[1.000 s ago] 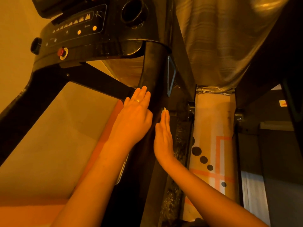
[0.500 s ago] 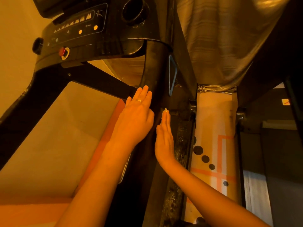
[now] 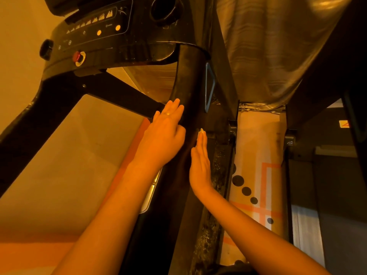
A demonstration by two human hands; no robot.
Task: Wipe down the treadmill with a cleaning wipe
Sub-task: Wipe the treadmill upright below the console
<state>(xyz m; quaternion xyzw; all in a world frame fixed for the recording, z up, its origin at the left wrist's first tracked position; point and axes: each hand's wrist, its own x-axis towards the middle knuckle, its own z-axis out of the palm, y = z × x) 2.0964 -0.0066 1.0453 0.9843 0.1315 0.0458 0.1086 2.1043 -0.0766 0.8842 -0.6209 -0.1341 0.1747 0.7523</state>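
**Q:** What differs from the frames of a second and half a second ago?

**A:** Very little. The left hand [image 3: 164, 133] and right hand [image 3: 199, 163] lie on the same stretch of the upright post [image 3: 188, 86] of the treadmill [image 3: 139, 42], in the same posture. The whole scene sits slightly higher and further right in the view.

**Q:** State of each hand?

**A:** Left hand: fingers straight and together, laid flat on the left face of the post, gripping nothing; a ring [image 3: 168, 113] shows on one finger. Right hand: seen edge-on, fingers straight, laid against the right face of the post, slightly nearer than the left. A pale patch [image 3: 201, 132] shows at its fingertips; whether this is the cleaning wipe or a nail cannot be told.

**Q:** Surface and room?

**A:** The post is glossy black and rises to the console [image 3: 95, 32], which carries a red stop button [image 3: 77, 56], two lit amber dots and a round cup holder [image 3: 162, 8]. A black crossbar [image 3: 123, 96] runs left from the post. Left of the machine is a plain wall [image 3: 59, 155]. Far right hangs a striped curtain [image 3: 268, 46]. Below it lies a pale floor strip [image 3: 258, 135] with dark dots and orange lines, between the treadmill's frame and another dark frame [image 3: 327, 175] on the right. The lighting is dim amber.
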